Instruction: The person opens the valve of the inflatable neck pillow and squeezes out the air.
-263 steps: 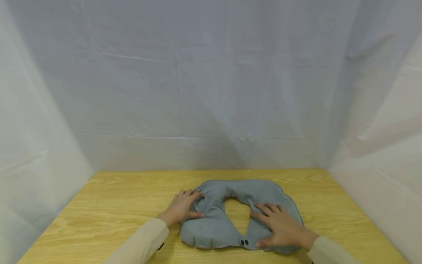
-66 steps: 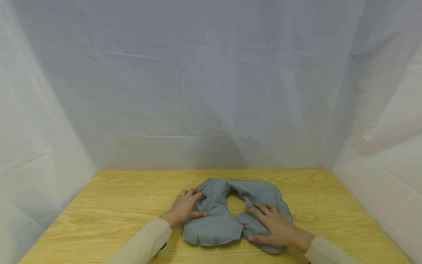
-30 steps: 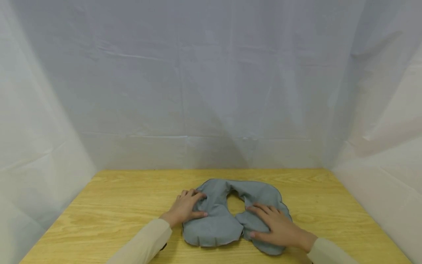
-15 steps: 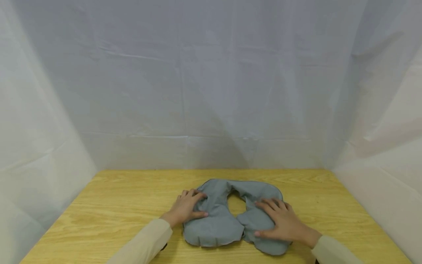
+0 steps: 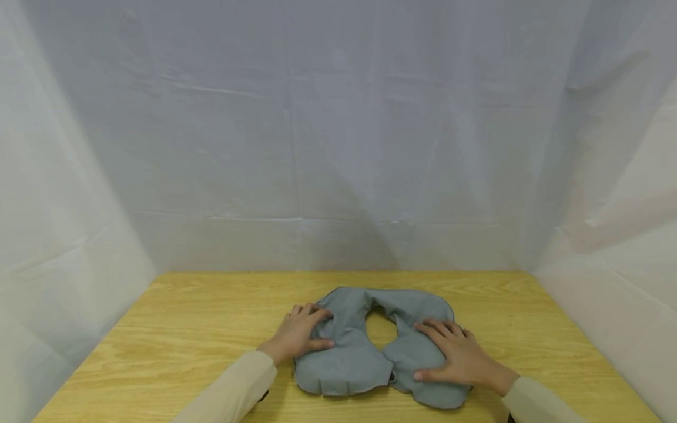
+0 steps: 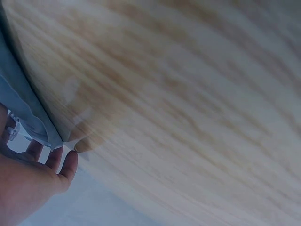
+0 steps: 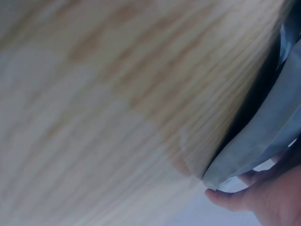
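A grey U-shaped travel neck pillow [image 5: 346, 367] lies on the wooden table, its two front ends meeting below the central hole. One dark snap button [image 5: 392, 376] shows where they meet. My left hand [image 5: 297, 333] rests on the pillow's left side, thumb and fingers spread. In the left wrist view, a clear plastic valve [image 6: 13, 129] shows by the pillow's edge near those fingers. On the right lobe lies my right hand [image 5: 459, 356], fingers extended toward the hole and thumb nearer the front. The right wrist view shows its fingertips at the pillow's edge.
The light wooden table [image 5: 201, 317] spreads out around the pillow. White sheeting [image 5: 338, 147] hangs behind it and along both sides. A beige sleeve [image 5: 230, 388] covers each forearm.
Since the first frame, the pillow's right lobe has shifted inward, narrowing the hole and covering one snap. Lately my right hand has slid slightly right, and a snap shows again. The left hand stays.
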{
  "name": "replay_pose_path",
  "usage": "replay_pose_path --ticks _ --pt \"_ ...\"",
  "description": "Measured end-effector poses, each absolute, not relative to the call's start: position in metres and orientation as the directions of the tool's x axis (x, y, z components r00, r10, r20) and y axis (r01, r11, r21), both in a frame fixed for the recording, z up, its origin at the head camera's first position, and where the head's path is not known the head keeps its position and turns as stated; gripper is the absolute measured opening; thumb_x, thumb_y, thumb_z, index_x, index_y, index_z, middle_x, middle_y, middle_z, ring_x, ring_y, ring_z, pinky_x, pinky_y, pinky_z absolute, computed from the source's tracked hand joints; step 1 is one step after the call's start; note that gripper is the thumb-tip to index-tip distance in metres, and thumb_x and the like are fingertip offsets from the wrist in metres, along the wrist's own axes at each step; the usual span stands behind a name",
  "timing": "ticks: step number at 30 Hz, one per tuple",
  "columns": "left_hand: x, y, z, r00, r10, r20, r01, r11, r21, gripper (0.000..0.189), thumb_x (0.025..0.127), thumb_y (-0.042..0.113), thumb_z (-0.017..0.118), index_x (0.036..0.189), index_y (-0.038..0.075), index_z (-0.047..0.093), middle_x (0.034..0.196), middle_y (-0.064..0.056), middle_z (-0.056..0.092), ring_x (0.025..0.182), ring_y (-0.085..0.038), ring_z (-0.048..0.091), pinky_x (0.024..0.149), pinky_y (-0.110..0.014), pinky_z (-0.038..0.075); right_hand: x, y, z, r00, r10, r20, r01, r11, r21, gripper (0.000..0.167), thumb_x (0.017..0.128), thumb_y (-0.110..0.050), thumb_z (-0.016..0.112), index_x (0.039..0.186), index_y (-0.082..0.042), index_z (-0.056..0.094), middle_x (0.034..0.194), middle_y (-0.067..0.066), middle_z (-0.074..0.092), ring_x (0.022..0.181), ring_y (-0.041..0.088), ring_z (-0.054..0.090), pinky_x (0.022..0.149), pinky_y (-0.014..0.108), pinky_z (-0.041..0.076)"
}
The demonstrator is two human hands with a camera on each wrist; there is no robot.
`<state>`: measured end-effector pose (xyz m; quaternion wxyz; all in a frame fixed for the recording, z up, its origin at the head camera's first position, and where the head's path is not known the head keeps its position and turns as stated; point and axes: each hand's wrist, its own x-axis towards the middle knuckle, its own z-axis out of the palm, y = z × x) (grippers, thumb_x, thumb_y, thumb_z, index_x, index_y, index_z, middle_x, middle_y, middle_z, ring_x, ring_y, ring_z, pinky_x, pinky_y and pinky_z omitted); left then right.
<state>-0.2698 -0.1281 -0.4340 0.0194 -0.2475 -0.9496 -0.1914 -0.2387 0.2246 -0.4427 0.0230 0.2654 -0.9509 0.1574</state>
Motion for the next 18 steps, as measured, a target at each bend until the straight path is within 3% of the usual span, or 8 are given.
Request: replay_pose_path --ticks 18 --pt "-0.2673 -0.1265 -0.4317 -0.88 0.457 0.13 0.471 0.804 0.363 0.052 0.079 0.042 0.068 0.123 0.018 0.053 0.125 -0.013 0.047 0.11 -0.038 0.042 0.081 -0.05 0.036 -0.2394 0.2198 -0.4399 -0.815 -0.566 0.122 -0.571 0.752 -0.329 0.083 0.072 -0.063 0.063 0.138 -0.019 0.039 0.137 0.008 0.042 0.114 0.036 0.04 0.074 0.058 0.036"
